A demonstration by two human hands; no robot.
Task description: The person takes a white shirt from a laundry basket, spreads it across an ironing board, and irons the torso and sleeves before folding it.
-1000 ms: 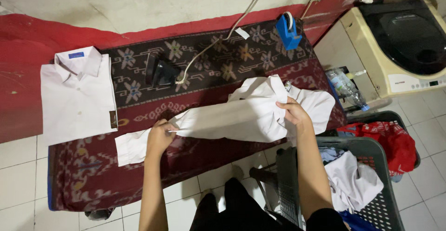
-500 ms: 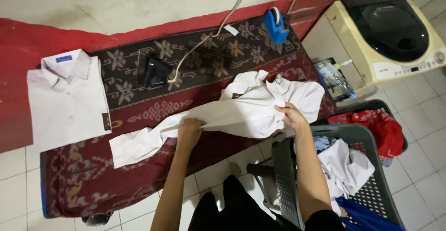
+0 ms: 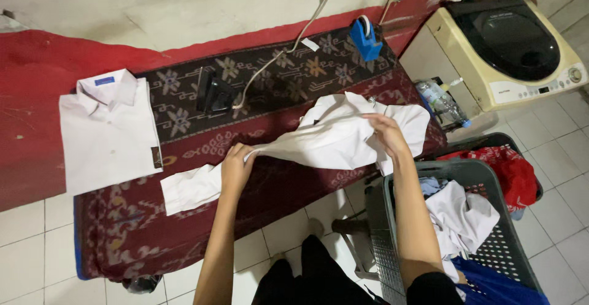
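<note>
Head cam: L hand [image 3: 237, 165] & R hand [image 3: 384, 132] both gripping white shirt [image 3: 331, 142], blue-labelled folded shirt [image 3: 110, 134] nearby.

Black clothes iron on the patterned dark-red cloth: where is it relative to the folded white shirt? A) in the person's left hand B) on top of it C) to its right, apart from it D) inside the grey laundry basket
C: the black clothes iron stands on the patterned dark-red cloth, to the right of the folded white shirt, with bare cloth between them.
</note>
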